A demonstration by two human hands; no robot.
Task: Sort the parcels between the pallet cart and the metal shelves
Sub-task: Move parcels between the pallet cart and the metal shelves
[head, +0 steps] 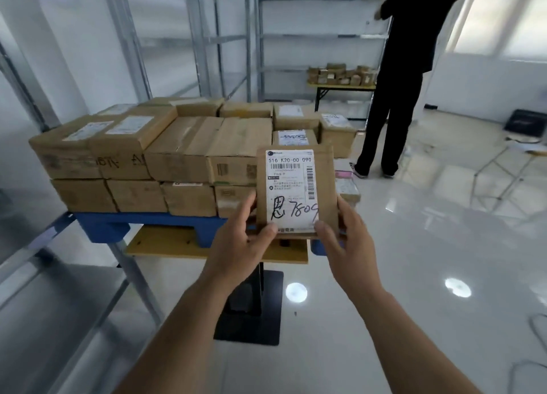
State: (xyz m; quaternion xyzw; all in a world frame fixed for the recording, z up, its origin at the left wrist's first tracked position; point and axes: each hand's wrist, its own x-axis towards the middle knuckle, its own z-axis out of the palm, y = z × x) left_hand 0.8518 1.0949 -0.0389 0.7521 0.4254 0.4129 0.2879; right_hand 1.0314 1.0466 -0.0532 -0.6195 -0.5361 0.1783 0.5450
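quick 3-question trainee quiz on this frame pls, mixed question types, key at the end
1. True or false: both the left hand and the right hand hold the small parcel by its lower corners.
2. The blue pallet carries stacked boxes in how many layers at its near edge? A) one B) two C) four
3. Fill in: the printed top line of the parcel's label reads 516 K20-00 ___.

Key
1. True; the parcel is upright, label toward the camera.
2. B.
3. 090.
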